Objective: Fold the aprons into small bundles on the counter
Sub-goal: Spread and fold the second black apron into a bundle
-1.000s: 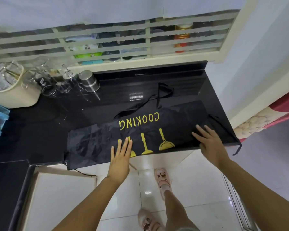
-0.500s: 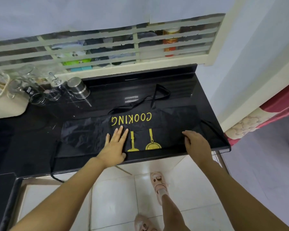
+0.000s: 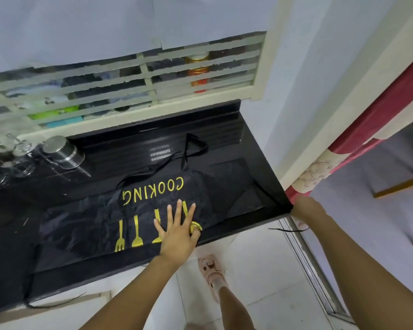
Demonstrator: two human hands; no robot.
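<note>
- A thin, crinkly black apron (image 3: 81, 225) with yellow "COOKING" lettering lay spread flat on the glossy black counter (image 3: 250, 148).
- The left hand (image 3: 177, 232) pressed on the apron's middle, fingers straight and splayed.
- The right hand (image 3: 306, 208) sat at the counter's right front corner, past the apron's edge; I couldn't make out its grip.
- A round steel cup (image 3: 63, 151) stood far back on the left.

Steel cup (image 3: 63, 152) and glassware (image 3: 7, 163), perhaps jars, crowd the counter (image 3: 10, 210) far left; wall (image 3: 272, 139) bounds its right.
</note>
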